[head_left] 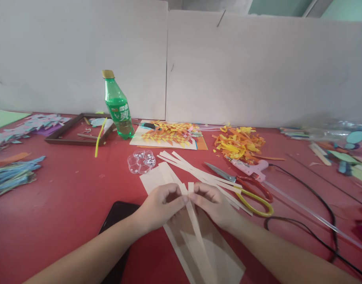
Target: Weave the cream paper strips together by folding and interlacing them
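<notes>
Green and upright, the bottle (119,108) stands beyond a dark phone (120,213), partly beneath your left forearm. Your left hand (164,203) pinches a narrow cream strip (196,228) over cream sheets (231,261); your right hand (212,203), just beside, pinches its upper end too. Rightward lie scissors (254,203), then a pink glue gun (252,168).

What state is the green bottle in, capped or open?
Capped: the green bottle has a yellowish cap over its mouth. Whether it is screwed tight, I cannot tell.
</notes>
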Demonstrator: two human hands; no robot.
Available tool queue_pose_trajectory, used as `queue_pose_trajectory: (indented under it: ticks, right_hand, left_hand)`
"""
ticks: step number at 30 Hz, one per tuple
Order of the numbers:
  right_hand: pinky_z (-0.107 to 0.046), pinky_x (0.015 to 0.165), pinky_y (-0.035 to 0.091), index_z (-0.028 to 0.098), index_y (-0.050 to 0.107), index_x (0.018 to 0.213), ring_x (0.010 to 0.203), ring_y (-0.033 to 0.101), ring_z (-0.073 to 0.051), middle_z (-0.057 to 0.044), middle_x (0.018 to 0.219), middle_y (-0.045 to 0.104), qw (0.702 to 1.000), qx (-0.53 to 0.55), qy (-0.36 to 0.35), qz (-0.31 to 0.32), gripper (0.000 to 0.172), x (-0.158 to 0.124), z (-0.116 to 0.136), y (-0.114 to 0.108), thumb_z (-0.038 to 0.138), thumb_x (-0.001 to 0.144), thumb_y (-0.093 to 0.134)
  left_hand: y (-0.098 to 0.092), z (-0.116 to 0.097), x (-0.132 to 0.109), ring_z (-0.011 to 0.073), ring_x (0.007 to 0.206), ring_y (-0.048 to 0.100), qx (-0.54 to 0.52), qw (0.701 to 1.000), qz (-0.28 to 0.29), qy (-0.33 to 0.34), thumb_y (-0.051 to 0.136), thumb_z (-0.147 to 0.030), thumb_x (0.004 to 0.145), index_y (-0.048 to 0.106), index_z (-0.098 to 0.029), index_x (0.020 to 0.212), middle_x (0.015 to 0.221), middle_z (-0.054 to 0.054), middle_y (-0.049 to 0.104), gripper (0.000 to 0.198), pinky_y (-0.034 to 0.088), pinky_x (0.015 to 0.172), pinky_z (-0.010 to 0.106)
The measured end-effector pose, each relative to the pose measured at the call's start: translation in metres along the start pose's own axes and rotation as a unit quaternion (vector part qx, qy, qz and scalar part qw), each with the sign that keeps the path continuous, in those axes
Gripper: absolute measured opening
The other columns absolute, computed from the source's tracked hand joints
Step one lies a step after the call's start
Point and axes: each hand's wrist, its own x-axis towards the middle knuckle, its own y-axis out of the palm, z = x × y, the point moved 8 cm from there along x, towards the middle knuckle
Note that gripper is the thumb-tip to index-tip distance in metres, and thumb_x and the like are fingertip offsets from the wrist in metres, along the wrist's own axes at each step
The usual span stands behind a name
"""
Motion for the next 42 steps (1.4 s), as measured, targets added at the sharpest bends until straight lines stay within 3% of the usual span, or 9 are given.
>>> queue_pose_trajectory:
  ticks: [10,14,17,22,29,42]
  right_hand:
    - [-0.024,0.053,0.038,0.019,0.05,0.07,0.055,0.048,-0.011,0.003,0.059,0.052,0.999,-0.031,-0.024,-0.023,0.035,-0.0013,-0.006,-0.0033,0.049,0.087,0.058]
    - [-0.024,0.057,0.04,0.018,0.053,0.071,0.058,0.05,-0.012,0.002,0.063,0.055,1.0,-0.008,-0.022,0.006,0.035,-0.0005,-0.0038,0.0003,0.049,0.087,0.058]
    - [-0.024,0.059,0.041,0.017,0.054,0.072,0.06,0.052,-0.012,0.001,0.064,0.056,0.999,0.01,-0.021,0.028,0.034,-0.001,-0.002,0.0031,0.048,0.085,0.062]
    - [-0.024,0.06,0.039,0.017,0.056,0.07,0.061,0.049,-0.011,0.002,0.064,0.055,1.0,0.018,-0.021,0.013,0.033,-0.0021,-0.0036,0.0005,0.045,0.084,0.065]
    - [-0.027,0.064,0.042,0.015,0.059,0.073,0.066,0.053,-0.013,-0.001,0.069,0.06,0.998,0.047,-0.014,0.05,0.031,-0.0026,-0.0057,0.005,0.043,0.082,0.067]
    - [-0.023,0.055,0.035,0.017,0.052,0.068,0.058,0.042,-0.01,0.003,0.062,0.048,0.999,0.0,-0.049,-0.004,0.033,-0.0006,-0.0048,-0.0024,0.043,0.084,0.064]
  left_hand:
    - [-0.0034,-0.0002,-0.0003,0.0077,0.045,0.05,-0.007,1.0,-0.027,-0.007,0.058,-0.04,0.084,0.048,-0.017,0.069,0.057,-0.004,0.053,0.029,0.042,0.043,0.019]
    - [-0.0055,-0.0025,0.0,0.0077,0.047,0.051,-0.012,0.999,-0.037,-0.002,0.059,-0.04,0.083,0.048,-0.017,0.069,0.057,-0.003,0.054,0.03,0.042,0.044,0.018]
    - [-0.0057,-0.0028,0.0006,0.0075,0.047,0.051,-0.008,1.0,-0.028,0.0,0.058,-0.041,0.084,0.048,-0.016,0.071,0.057,-0.002,0.055,0.03,0.042,0.045,0.018]
    - [-0.0029,-0.0016,-0.0009,0.0073,0.048,0.051,0.008,1.0,-0.003,-0.006,0.053,-0.044,0.087,0.051,-0.015,0.076,0.066,0.001,0.06,0.031,0.043,0.046,0.02]
    - [-0.0002,-0.0008,-0.0043,0.0094,0.052,0.053,0.039,0.999,-0.001,-0.002,0.052,-0.042,0.088,0.05,-0.016,0.075,0.062,-0.002,0.055,0.029,0.044,0.047,0.02]
    - [-0.0048,-0.0007,-0.0008,0.0075,0.047,0.051,0.018,0.999,-0.033,0.001,0.054,-0.041,0.087,0.046,-0.017,0.07,0.058,-0.003,0.055,0.03,0.041,0.044,0.018]
